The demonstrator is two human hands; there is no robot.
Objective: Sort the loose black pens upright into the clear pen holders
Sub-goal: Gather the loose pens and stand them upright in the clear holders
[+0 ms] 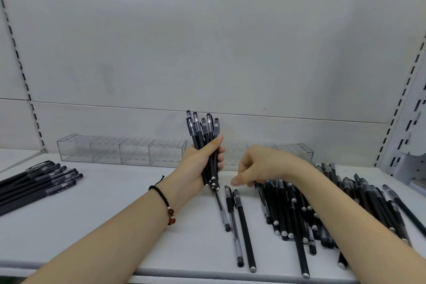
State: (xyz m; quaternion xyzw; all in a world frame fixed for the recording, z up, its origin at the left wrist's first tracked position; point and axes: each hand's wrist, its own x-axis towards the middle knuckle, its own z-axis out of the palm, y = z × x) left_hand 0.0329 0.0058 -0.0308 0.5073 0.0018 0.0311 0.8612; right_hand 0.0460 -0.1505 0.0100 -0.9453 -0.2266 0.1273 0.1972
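In the head view, the left hand (198, 168) is gripping a bundle of black pens (204, 131) round the lower barrels, fingers and thumb curling about it and caps pointing up, in front of the holders at the back of the shelf (103, 214). The right hand (262, 163) is reaching down toward the loose pile (290, 210) on the right. Its fingers are bending under the palm and blurring, so whether it is pinching a pen cannot be told. Three more pens (244, 226) are lying between the two hands, and another group (41, 182) is lying at the left edge. The left pen holder (119, 150) and the right pen holder (297, 151) are standing against the back panel, both appearing to hold no pens yet. As a judgement, each pen is handling as a light, stiff, slender rod with a smooth barrel, so a loosely held bundle is liable to slide or fan out. Taking hold at mid-barrel is likely giving the best control for seating a pen upright in a hole. The pens are showing matte black barrels, tinted translucent caps with clips, and small silver end plugs.
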